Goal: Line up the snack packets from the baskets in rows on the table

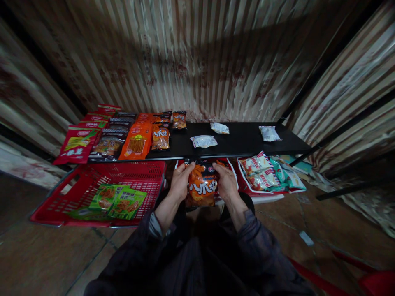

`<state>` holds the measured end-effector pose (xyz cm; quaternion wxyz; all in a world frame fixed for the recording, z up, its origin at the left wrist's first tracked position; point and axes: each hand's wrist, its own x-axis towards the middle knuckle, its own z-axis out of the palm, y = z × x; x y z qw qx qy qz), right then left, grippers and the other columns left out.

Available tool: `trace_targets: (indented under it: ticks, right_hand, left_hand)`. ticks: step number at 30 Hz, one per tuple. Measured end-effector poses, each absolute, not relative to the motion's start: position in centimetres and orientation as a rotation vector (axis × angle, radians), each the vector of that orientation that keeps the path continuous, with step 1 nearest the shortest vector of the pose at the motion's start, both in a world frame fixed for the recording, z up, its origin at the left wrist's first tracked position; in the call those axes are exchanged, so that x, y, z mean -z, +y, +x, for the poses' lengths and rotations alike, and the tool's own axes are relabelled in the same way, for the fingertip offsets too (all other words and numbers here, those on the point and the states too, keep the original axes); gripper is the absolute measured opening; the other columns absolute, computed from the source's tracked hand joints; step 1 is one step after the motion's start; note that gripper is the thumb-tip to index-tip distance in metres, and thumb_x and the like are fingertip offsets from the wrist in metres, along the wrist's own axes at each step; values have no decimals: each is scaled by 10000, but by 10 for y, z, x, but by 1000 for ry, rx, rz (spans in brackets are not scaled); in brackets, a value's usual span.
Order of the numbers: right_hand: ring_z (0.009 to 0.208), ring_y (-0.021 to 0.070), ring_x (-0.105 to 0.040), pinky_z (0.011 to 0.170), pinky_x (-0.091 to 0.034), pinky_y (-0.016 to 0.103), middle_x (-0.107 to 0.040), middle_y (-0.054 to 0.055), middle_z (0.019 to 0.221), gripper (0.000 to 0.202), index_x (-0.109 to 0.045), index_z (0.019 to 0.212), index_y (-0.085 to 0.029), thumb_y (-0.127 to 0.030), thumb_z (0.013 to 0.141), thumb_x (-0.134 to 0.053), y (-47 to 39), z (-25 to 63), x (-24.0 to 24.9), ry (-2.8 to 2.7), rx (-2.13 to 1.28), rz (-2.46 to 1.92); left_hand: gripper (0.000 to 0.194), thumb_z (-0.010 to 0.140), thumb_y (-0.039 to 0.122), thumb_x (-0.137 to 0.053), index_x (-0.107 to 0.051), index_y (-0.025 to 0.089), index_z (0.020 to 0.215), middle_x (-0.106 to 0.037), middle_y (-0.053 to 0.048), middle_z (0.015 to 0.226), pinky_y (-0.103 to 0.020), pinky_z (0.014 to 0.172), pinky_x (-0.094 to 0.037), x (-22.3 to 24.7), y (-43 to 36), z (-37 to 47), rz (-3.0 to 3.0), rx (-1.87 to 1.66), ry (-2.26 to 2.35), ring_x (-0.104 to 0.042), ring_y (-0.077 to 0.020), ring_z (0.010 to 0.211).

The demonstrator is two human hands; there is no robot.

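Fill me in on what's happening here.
Both hands, left and right, hold an orange-and-black snack bag in front of the black shelf. Rows of red, dark and orange packets stand at the shelf's left, with three whitish packets spaced farther right. Below, a red basket holds green packets.

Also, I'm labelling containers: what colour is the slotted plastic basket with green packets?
The slotted plastic basket is red, best seen in the head view.

held bag (pixel 202 190): orange, black | shelf (pixel 243 142): black | basket (pixel 78 181): red | backdrop (pixel 197 53): beige-brown stripes
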<state>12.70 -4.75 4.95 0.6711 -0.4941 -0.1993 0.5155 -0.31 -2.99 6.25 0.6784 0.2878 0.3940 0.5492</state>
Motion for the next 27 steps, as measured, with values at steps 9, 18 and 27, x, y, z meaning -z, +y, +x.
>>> trace_targets:
  ticks: [9, 18, 27]
  right_hand:
    - [456, 102, -503, 481, -395, 240, -603, -67, 488, 219, -627, 547, -204, -330, 517, -804, -47, 122, -53, -411, -1108, -1110]
    - [450, 104, -502, 497, -399, 254, -593, -79, 491, 212, -608, 577, -202, -321, 554, -781, -39, 125, -49, -386, -1093, -1130]
    - [496, 112, -550, 502, -453, 243, -642, -55, 537, 157, -633, 587, -180, -260, 563, -765, -25, 133, -49, -314, -1013, -1165]
  left_hand:
    - [420, 451, 382, -877, -559, 178, 635, -667, 29, 619, -244, 629, -478, -59, -29, -1, 509, -1278, 929, -620, -120, 576]
    - [397, 620, 469, -789, -666, 173, 854, -731, -30, 865, -258, 675, -478, -47, -28, -11, 674, -1162, 879, -662, -166, 757]
    - [484, 674, 356, -790, -660, 199, 1113, -705, -73, 1169, -389, 995, -441, -21, -54, -18, 798, -853, 761, -627, -266, 1119]
